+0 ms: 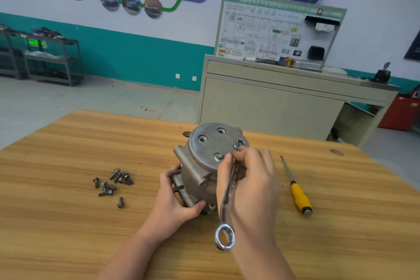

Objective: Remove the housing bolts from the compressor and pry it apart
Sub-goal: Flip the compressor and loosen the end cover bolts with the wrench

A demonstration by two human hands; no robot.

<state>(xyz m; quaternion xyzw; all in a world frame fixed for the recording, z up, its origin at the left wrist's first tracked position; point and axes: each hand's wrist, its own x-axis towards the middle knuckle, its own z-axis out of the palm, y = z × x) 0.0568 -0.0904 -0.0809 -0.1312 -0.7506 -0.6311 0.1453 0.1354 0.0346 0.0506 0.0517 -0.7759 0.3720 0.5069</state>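
Frame centre: left hand [176, 198] grips the grey cast-metal compressor [204, 163]; right hand [250, 179] holds a steel combination wrench [227, 202] on 1 housing bolt [239, 144].

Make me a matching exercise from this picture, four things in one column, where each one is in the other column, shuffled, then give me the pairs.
Things:
1. compressor
2. wrench
3. screwdriver
4. loose bolts

Places:
A. lying on the table, right of the compressor
B. scattered on the table, left of the compressor
C. gripped in the right hand
D. steadied by the left hand

Pairs: 1-D, 2-C, 3-A, 4-B
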